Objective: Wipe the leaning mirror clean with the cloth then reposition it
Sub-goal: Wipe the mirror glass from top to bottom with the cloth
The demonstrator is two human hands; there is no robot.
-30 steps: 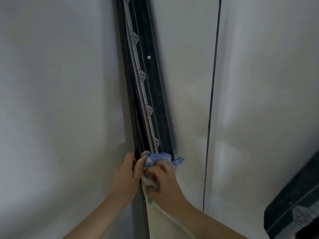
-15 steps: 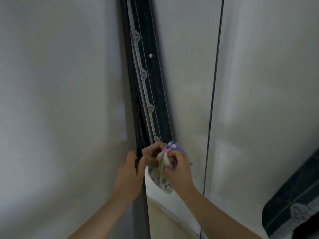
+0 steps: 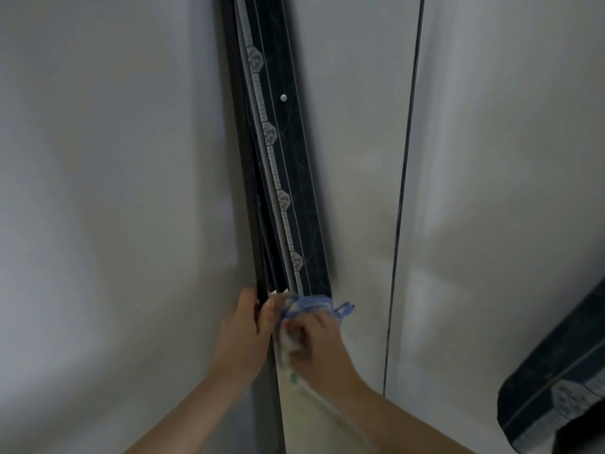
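The floor (image 3: 556, 398) is showing as dark tile with a pale patterned band, low and well to the right of the right grip (image 3: 314, 342). A matching dark strip (image 3: 294, 178) with hexagon motifs is running upward from just above that grip; whether it is floor or reflection cannot be told. The dark frame edge of the mirror (image 3: 245, 158) is rising beside the pale wall (image 3: 114, 191), directly above the left grip (image 3: 244, 335).

The left hand (image 3: 244, 332) gripped the dark edge of the mirror (image 3: 247, 178), fingers curled round the frame. Just beside it, the right hand (image 3: 317, 345) pressed a blue-edged, spotted cloth (image 3: 311, 304) against the glass, below a dark patterned strip (image 3: 288, 158). A white wall (image 3: 114, 191) lay to the left.
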